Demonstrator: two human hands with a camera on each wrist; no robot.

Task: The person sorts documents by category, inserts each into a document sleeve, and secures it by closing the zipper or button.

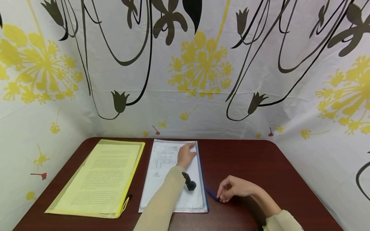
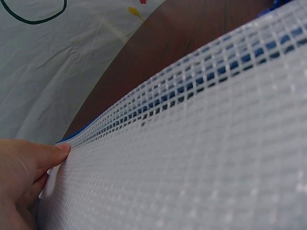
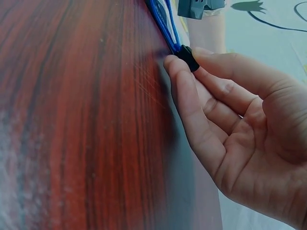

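Note:
A clear mesh zip folder point(image 1: 153, 184) with a blue zip edge lies on the table, papers with printed diagrams showing through it. My left hand point(image 1: 186, 155) pinches the folder's far right corner; in the left wrist view the thumb of that hand point(image 2: 19, 177) presses the top of the edge, its other fingers lower and partly hidden. Beside the folder's near right side, my right hand point(image 1: 235, 187) pinches a black zip pull point(image 3: 188, 58) between thumb and fingertips. A blue cord loop point(image 3: 163, 21) runs from the pull toward the folder's edge.
On the left of the dark red-brown table point(image 1: 237, 157) lies a yellow zip folder point(image 1: 101, 176) holding a printed text page, its yellow cord point(image 1: 125, 204) hanging at the near corner. A white patterned curtain point(image 1: 179, 77) surrounds the table's back and sides.

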